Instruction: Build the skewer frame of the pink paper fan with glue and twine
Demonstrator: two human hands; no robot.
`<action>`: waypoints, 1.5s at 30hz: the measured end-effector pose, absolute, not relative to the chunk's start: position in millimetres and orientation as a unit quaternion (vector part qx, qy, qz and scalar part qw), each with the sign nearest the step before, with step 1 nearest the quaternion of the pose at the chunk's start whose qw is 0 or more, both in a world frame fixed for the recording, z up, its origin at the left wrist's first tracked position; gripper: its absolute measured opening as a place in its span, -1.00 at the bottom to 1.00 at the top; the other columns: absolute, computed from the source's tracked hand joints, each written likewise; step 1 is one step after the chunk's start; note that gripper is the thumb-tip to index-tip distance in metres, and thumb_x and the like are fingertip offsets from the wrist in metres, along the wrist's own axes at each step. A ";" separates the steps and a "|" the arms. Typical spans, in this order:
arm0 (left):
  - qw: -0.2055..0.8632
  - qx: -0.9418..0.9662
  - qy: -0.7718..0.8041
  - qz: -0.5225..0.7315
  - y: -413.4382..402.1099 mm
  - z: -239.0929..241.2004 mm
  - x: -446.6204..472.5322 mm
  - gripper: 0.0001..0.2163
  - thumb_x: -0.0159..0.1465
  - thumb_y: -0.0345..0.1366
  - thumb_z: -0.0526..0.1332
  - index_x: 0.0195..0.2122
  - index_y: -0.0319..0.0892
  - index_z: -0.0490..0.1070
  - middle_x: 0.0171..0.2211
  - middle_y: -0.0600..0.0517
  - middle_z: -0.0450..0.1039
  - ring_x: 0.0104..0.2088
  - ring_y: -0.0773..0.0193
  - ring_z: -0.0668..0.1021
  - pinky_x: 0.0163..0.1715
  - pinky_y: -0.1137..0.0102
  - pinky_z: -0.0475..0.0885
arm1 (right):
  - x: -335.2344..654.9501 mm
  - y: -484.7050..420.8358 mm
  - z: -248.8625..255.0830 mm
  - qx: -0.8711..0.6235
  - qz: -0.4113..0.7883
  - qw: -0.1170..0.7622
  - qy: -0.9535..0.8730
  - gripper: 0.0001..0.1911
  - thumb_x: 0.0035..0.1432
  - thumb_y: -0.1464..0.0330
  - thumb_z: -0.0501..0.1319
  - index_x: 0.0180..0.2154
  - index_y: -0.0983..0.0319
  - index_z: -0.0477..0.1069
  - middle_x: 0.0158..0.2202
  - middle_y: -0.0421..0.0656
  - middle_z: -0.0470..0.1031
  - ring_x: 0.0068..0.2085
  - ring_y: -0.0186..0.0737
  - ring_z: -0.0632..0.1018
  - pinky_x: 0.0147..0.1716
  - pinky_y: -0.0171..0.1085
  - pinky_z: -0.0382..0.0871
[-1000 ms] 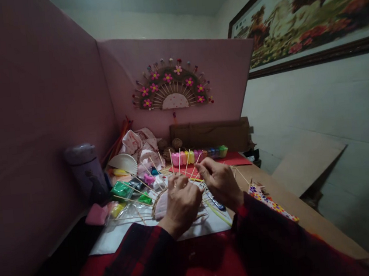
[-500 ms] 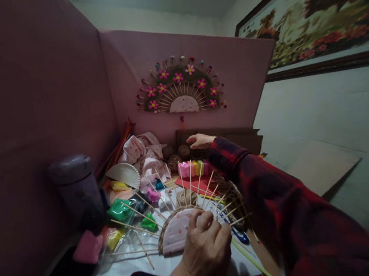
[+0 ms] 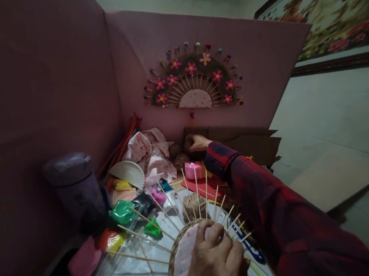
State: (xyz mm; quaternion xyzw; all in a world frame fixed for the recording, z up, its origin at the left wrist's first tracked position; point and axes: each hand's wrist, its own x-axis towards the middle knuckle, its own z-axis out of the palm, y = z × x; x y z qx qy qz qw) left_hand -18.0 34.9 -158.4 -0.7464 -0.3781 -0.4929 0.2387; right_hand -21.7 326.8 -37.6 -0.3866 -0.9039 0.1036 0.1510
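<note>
- Left hand (image 3: pixel 213 260) lies nearest, fingers curled down on a half-round piece (image 3: pixel 182 254) covered in pale spotted cloth with a braided edge; its underside is hidden, so I cannot tell whether it grips or only presses.
- Thin wooden sticks (image 3: pixel 197 196) fan outward from that piece, which sits at the front over a white sheet (image 3: pixel 114 270).
- To its right lies a blue-handled tool (image 3: pixel 256 254), partly hidden by sticks.
- To its left are a pink packet (image 3: pixel 84 260) and a green packet (image 3: pixel 122 212).
- Just beyond the braided edge sits a ball of twine (image 3: pixel 189 207), seen between sticks.
- Farther back, a red sheet (image 3: pixel 194 185) lies beside a pink block (image 3: pixel 192 170).
- Right hand (image 3: pixel 198 142) reaches past these, fingers curved at a dark brown ball (image 3: pixel 189 142); how firmly they close, I cannot tell.
- Behind stands brown cardboard (image 3: pixel 247 140).
- Farthest, a flowered fan (image 3: pixel 195 98) hangs on a pink panel (image 3: pixel 256 69).
</note>
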 end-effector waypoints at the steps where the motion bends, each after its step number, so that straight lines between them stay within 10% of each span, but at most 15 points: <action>1: 0.230 -0.762 -0.382 -0.469 34.0 -159.4 -19.0 -0.90 0.15 -0.29 0.16 -0.41 -0.22 0.38 -0.57 0.06 0.36 -0.33 0.22 0.40 -0.16 0.21 0.20 | -18.2 323.2 -29.3 -0.389 0.096 0.173 -0.900 -0.43 -0.21 0.43 0.27 -0.04 0.27 0.35 -0.14 -0.07 0.49 -0.15 -0.15 0.49 -0.22 -0.32 0.36; 14: 0.074 -0.900 -0.397 -0.163 2.8 -131.1 -26.1 -0.45 0.04 0.12 0.17 -0.03 -0.12 0.31 -0.12 -0.12 0.32 -0.06 -0.03 0.28 -0.07 0.06 0.11 | 108.4 158.3 72.4 -0.248 0.296 0.432 -0.815 -0.60 -0.04 0.35 0.20 -0.11 0.23 0.22 -0.17 -0.13 0.37 -0.25 -0.26 0.47 -0.30 -0.17 0.44; 26: 0.127 -0.893 -0.392 -0.183 12.6 -137.3 -36.0 -0.86 0.16 -0.39 0.14 -0.28 -0.09 0.43 -0.25 -0.01 0.43 -0.15 0.17 0.37 -0.04 0.15 0.11 | 136.9 67.8 -52.5 -0.156 0.550 0.521 -0.634 -0.52 0.07 0.15 -0.04 0.03 0.11 0.19 -0.05 -0.12 0.40 -0.07 -0.13 0.44 -0.23 -0.16 0.43; 39: -0.049 -0.554 -0.647 -0.522 14.9 -133.0 -42.2 -0.87 0.10 -0.48 0.04 -0.37 -0.15 0.29 -0.50 0.09 0.33 -0.48 0.27 0.41 -0.43 0.37 0.27 | 125.0 82.2 -103.3 -0.076 0.703 0.502 -0.497 -0.62 0.02 0.23 0.10 -0.07 0.12 0.25 -0.12 -0.15 0.43 -0.27 -0.25 0.49 -0.40 -0.31 0.37; 45: -0.225 -0.510 -0.496 -0.666 12.7 -123.7 -37.1 -0.69 0.26 -0.10 0.00 -0.15 -0.19 0.35 -0.30 -0.03 0.43 -0.38 0.28 0.42 -0.48 0.42 0.25 | 121.2 78.4 -109.3 -0.099 0.670 0.491 -0.548 -0.60 -0.05 0.25 0.15 -0.10 0.13 0.23 -0.17 -0.14 0.42 -0.30 -0.22 0.48 -0.48 -0.30 0.33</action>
